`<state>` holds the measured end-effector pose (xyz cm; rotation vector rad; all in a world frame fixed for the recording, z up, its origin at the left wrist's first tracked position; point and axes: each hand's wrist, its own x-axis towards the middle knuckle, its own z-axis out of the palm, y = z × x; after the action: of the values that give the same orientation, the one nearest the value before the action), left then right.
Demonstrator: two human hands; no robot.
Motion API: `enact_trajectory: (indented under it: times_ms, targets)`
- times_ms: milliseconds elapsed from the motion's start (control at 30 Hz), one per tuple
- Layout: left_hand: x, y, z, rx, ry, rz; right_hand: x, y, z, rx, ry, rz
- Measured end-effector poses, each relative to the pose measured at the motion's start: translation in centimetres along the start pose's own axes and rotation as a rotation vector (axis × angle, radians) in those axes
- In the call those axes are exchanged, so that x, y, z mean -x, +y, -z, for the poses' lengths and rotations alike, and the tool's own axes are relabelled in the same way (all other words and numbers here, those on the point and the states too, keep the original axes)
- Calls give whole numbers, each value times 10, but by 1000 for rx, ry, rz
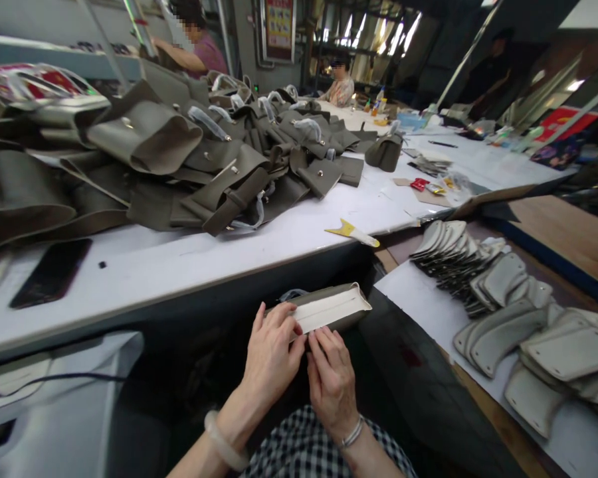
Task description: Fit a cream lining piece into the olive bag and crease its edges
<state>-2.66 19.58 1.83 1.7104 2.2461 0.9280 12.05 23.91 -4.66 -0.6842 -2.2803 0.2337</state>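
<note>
Both my hands hold one olive-grey leather piece (pixel 336 307) with a pale inner side, low in front of me below the table edge. My left hand (pixel 272 355) grips its near left end with the fingers over the top. My right hand (pixel 331 378) pinches the near edge beside it, thumb touching the left hand. The piece points away to the right, its far end free.
A big heap of olive leather bag parts (pixel 214 159) covers the white table (pixel 189 255). A black phone (pixel 52 272) lies at its left, a yellow scraper (pixel 351 232) near its edge. Rows of cut pale pieces (pixel 508 312) lie on the right. Other people sit at the far end.
</note>
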Motion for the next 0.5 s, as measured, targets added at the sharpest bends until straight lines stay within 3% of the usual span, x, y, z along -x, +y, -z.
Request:
enact_trajectory:
  times_ms: [100,167,233,300,333,400,500]
  targets:
    - [16,-12,-2,213,197,89,-4,0,1,-5,-9,-15]
    - [28,-24,-10,572,437,403,-6,2,2,0,-30,-21]
    - [40,-37,-26,987,613,867,-7,3,4,-1,-43,-8]
    - [48,-46,-49,1285,597,1239,-7,4,5,-6,-47,9]
    - [50,-47,-61,1380,537,1336,-7,4,5,-6,-49,14]
    - [48,-46,-86,1563,448,1397,-6,4,6,-3,-50,21]
    - [33,-38,-115,1768,518,1396,-7,4,4,-10,-61,43]
